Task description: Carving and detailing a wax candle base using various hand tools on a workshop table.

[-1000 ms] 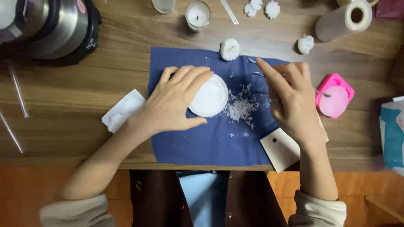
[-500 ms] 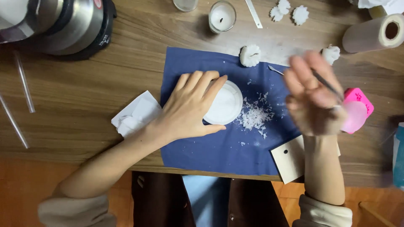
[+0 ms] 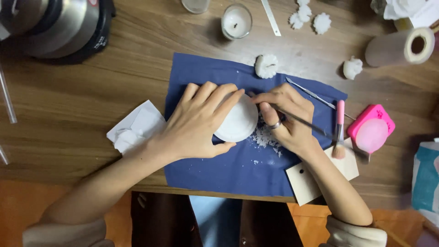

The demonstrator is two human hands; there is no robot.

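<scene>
The left hand (image 3: 199, 126) lies flat over a white round wax piece (image 3: 238, 121), fingers spread across its top and thumb tucked under its lower edge, so its grip presses the piece down onto the blue cloth (image 3: 201, 169). The wax piece sits near the middle of that cloth, on the wooden table (image 3: 91, 100).

The right hand (image 3: 286, 120) is just beside the piece on its right, its grip pinched together around a thin metal tool (image 3: 302, 121) whose tip meets the rim of the wax. A ring shows on one finger. White wax shavings (image 3: 265, 137) lie scattered on the cloth under and below this hand.

To the right, a second slim metal tool (image 3: 315, 97) rests on the cloth's edge, and a pink-handled brush (image 3: 339, 130) lies beside it, its bristles over a pale wooden tag (image 3: 311, 183). A pink mould (image 3: 371, 130) sits further right. Above the cloth are a small white wax flower (image 3: 266, 66), another near a roll of tape (image 3: 400, 45), and a candle in a glass (image 3: 236, 21). A crumpled white paper (image 3: 135, 126) lies left of the cloth, and a metal pot (image 3: 55, 23) stands at the top left corner.
</scene>
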